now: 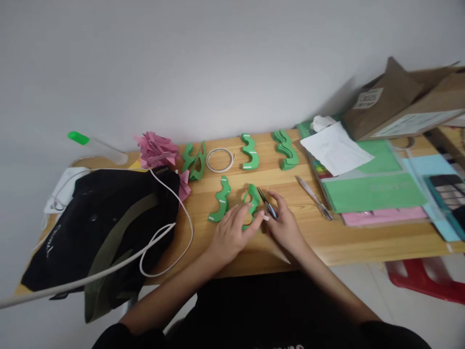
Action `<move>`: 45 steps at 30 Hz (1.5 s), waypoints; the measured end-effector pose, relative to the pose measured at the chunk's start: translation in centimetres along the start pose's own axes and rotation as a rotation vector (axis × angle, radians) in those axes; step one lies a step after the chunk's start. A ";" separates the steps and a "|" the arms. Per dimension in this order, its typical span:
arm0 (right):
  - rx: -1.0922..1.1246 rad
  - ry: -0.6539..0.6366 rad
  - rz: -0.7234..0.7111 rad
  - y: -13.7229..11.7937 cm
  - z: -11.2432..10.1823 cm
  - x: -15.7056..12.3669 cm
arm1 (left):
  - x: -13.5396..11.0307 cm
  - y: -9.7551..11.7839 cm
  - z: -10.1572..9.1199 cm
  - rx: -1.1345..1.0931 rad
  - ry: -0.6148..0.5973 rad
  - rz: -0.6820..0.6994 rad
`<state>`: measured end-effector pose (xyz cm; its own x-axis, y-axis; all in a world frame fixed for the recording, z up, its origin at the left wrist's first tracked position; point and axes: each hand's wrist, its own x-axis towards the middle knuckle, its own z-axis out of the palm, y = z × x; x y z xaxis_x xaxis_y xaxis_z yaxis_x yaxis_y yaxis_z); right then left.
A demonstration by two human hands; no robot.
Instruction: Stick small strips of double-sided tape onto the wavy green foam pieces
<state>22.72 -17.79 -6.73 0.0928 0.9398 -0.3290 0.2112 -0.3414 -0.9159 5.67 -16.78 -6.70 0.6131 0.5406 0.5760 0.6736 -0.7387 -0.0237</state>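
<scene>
My left hand [232, 232] is closed over a curled green wavy paper piece [254, 195], covering part of it. A small white strip [266, 218] shows by my left thumb tip, between the two hands. In my right hand [286, 227] is a pair of scissors [267, 202], its dark narrow blades pointing up and away, close to the green piece; its handles are mostly hidden. Left of my hands stands another green wavy piece [222, 199] with short white strips on it. Behind lie a white tape ring [220, 160] and a green piece with strips [250, 152].
A stack of green wavy pieces [286, 150] and a pen [314, 198] lie to the right, near green folders [374, 194] and a cardboard box [407, 104]. On the left are a black bag [109, 218], a white cable [187, 218] and pink paper flowers [157, 150].
</scene>
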 end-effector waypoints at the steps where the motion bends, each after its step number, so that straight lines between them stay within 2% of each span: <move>1: 0.034 -0.012 0.013 0.0 0.0 0.1 | 0.0 0.1 0.0 0.001 -0.025 0.037; 4: 0.127 -0.038 0.045 0.1 -0.1 0.3 | -0.2 0.3 0.4 -0.023 -0.077 0.067; 10: 0.192 -0.051 0.064 0.4 -0.2 0.5 | -0.6 0.5 1.1 -0.099 -0.137 0.027; 15: 0.260 -0.018 0.086 -0.1 -0.5 0.7 | -0.8 0.5 1.2 -0.091 -0.154 0.005; 19: 0.291 0.010 0.098 -1.1 -1.5 1.4 | -0.7 0.6 1.4 -0.101 -0.110 0.017; 22: 0.223 -0.044 0.135 -2.1 -2.3 2.2 | -0.4 0.7 1.5 -0.091 -0.076 0.031; 27: 0.063 -0.213 0.180 -3.3 -3.0 3.7 | 0.0 0.9 1.4 -0.051 -0.073 0.050; 31: -0.095 -0.318 0.101 -3.3 -3.0 4.7 | -0.1 1.2 1.4 -0.052 -0.091 0.048; 37: -0.312 -0.299 -0.156 -2.6 -2.8 5.5 | 0.0 1.4 1.5 -0.052 -0.086 0.036; 45: -0.403 -0.322 -0.174 -2.9 -2.9 6.0 | -0.1 1.7 1.7 -0.054 -0.057 0.013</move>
<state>25.52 -11.22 -5.34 -0.2658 0.9186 -0.2924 0.5589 -0.1003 -0.8232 7.44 -17.38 -8.22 0.6454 0.5516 0.5284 0.6428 -0.7659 0.0144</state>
